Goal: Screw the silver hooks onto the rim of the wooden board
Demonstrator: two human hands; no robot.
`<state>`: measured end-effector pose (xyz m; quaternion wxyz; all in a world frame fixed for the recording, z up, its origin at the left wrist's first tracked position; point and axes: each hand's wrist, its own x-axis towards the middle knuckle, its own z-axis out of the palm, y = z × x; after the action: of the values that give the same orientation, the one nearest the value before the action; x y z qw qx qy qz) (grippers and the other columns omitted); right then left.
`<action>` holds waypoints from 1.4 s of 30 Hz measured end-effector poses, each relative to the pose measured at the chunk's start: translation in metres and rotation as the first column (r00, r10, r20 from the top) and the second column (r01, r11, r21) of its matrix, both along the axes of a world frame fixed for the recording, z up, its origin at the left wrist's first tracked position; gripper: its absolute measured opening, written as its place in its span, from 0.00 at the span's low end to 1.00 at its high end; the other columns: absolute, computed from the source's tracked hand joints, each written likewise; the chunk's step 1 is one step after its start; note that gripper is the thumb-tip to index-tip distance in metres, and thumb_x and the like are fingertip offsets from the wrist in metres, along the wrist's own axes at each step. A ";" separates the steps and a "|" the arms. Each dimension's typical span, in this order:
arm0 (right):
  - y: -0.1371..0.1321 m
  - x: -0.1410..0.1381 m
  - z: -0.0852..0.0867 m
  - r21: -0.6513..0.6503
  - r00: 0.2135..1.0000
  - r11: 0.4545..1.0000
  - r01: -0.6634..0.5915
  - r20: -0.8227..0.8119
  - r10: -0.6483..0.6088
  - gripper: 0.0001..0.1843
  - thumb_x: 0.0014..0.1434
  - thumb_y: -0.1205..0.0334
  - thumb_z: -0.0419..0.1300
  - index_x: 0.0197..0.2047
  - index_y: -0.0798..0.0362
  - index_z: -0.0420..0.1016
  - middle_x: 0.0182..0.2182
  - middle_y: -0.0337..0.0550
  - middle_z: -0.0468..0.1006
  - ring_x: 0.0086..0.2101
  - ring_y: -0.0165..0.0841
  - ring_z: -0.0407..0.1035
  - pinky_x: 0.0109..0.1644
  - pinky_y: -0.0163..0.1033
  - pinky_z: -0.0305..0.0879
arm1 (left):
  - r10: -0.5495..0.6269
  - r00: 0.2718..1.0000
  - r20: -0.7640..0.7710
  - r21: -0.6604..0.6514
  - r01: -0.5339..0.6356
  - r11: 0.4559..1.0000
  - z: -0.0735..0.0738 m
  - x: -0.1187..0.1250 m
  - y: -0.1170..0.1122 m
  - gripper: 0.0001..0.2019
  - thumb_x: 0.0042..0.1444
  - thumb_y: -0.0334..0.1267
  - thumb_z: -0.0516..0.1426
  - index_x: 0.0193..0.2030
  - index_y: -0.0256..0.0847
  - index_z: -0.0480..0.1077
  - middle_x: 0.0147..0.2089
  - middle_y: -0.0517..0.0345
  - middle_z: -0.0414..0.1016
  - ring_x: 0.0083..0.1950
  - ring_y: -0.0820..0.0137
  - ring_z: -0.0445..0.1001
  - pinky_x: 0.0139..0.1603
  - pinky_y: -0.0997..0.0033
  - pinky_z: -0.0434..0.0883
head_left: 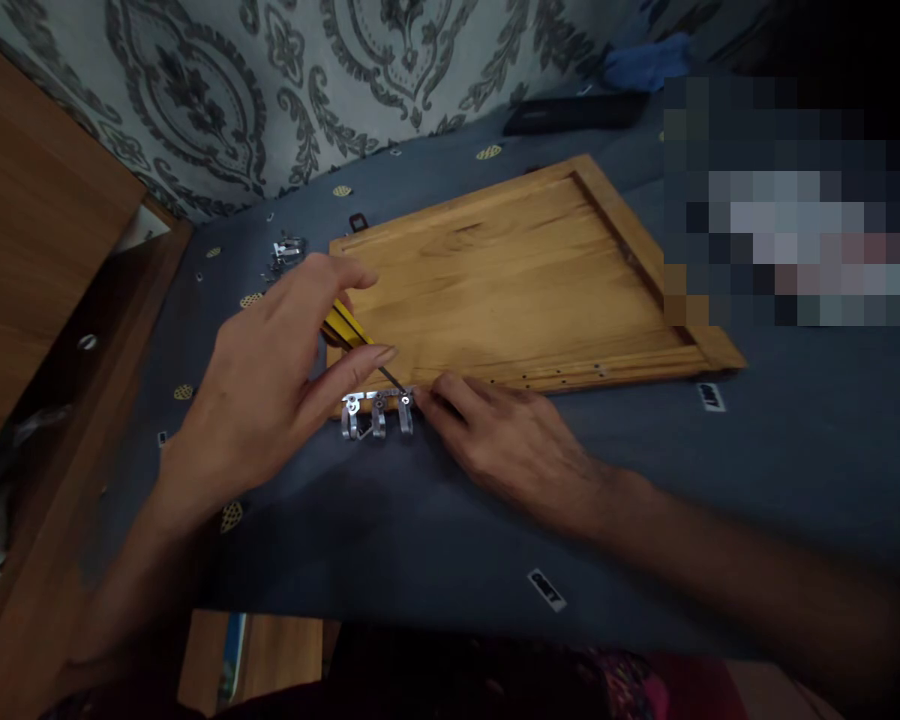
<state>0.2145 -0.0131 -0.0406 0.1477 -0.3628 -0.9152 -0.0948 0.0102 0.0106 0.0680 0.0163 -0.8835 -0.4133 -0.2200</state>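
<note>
A wooden framed panel (517, 280) lies flat on a dark blue cloth (795, 440). A silver metal hinge (376, 412) sits at the panel's near left corner. My left hand (270, 370) is closed round a yellow-and-black screwdriver (349, 330), whose thin shaft slants down to the hinge's right end. My right hand (510, 440) rests on the cloth beside the panel's front edge, its fingertips pressed against the hinge's right end where the screwdriver tip meets it.
A pile of small metal fittings (286, 250) lies at the panel's far left. A wooden furniture edge (60, 330) runs along the left. A dark flat object (574, 112) and blue cloth (645, 62) lie at the back. Small labels (546, 588) are scattered about.
</note>
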 end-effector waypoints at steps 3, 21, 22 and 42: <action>0.000 0.000 0.000 -0.013 1.000 1.000 0.010 0.014 -0.010 0.15 0.63 0.75 0.54 0.52 0.60 0.74 0.38 0.47 0.77 0.33 0.34 0.71 0.29 0.40 0.57 | 0.031 0.999 -0.021 0.048 -0.030 0.998 -0.003 0.001 0.001 0.13 0.65 0.44 0.58 0.55 0.49 0.67 0.49 0.57 0.77 0.44 0.61 0.79 0.43 0.60 0.78; 0.000 0.001 -0.001 -0.013 1.000 1.000 -0.001 -0.002 0.001 0.15 0.63 0.74 0.56 0.52 0.60 0.75 0.39 0.47 0.78 0.33 0.35 0.72 0.30 0.40 0.59 | -0.036 0.987 0.157 -0.071 0.048 0.996 0.002 0.000 -0.002 0.18 0.60 0.34 0.61 0.56 0.48 0.67 0.49 0.56 0.74 0.43 0.66 0.77 0.38 0.64 0.78; 0.000 0.001 0.000 -0.022 1.000 1.000 -0.002 0.003 0.002 0.15 0.63 0.74 0.56 0.52 0.60 0.75 0.39 0.48 0.78 0.33 0.34 0.72 0.30 0.40 0.59 | -0.029 0.989 0.148 -0.058 0.038 0.998 0.001 0.001 -0.002 0.17 0.61 0.36 0.62 0.56 0.48 0.67 0.47 0.57 0.75 0.41 0.66 0.77 0.37 0.65 0.77; -0.001 0.001 0.000 -0.043 1.000 0.999 0.003 0.006 -0.003 0.16 0.63 0.74 0.56 0.54 0.60 0.73 0.41 0.48 0.78 0.34 0.35 0.73 0.30 0.41 0.59 | 0.016 0.969 0.245 -0.140 0.019 0.990 -0.002 0.000 -0.003 0.21 0.58 0.31 0.63 0.57 0.50 0.67 0.45 0.58 0.74 0.46 0.64 0.77 0.43 0.61 0.79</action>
<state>0.2154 -0.0138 -0.0409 0.1371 -0.3671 -0.9169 -0.0764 0.0105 0.0071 0.0658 -0.0979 -0.8487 -0.4261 -0.2976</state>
